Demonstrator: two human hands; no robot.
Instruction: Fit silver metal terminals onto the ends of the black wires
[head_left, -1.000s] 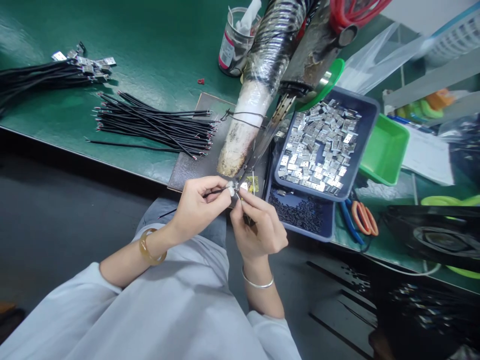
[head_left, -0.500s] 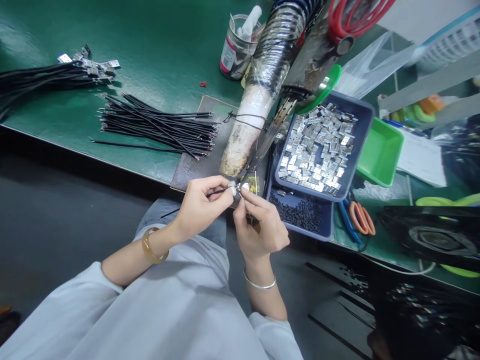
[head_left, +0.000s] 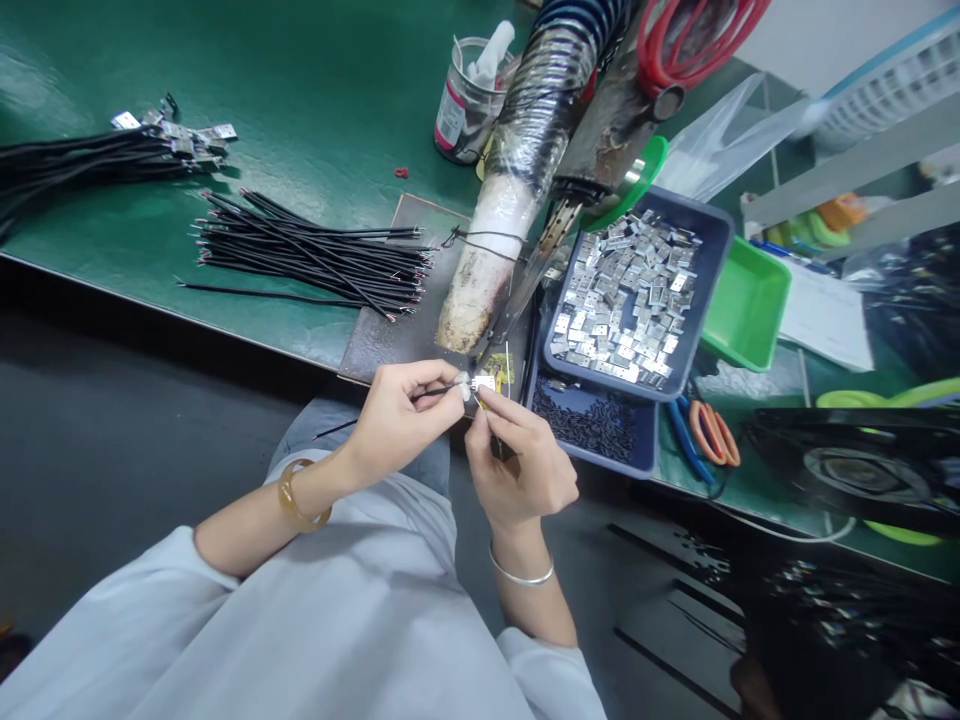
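Observation:
My left hand (head_left: pixel 401 415) is closed in a pinch on a black cable (head_left: pixel 435 388); white stuff covers a fingertip. At the cable's end, between my hands, is a small silver USB connector (head_left: pixel 484 383). My right hand (head_left: pixel 525 455) is closed on a thin solder wire (head_left: pixel 481 402), its end close to the connector. Just above the connector is the tip of a mounted soldering iron (head_left: pixel 551 235). The exact joint between cable and connector is too small to make out.
A fume hose (head_left: pixel 480 250) hangs beside the iron. Cut black cables (head_left: pixel 315 250) lie left; finished-looking cables with connectors (head_left: pixel 180 140) lie farther left. At right are a tray of connectors (head_left: pixel 724 235), a tray of small black parts (head_left: pixel 645 455), a green box (head_left: pixel 750 300) and orange-handled pliers (head_left: pixel 712 432).
The connector has come slightly away from the iron's tip and shows more of its face. Both hands keep their grips. The whole view has shifted a little.

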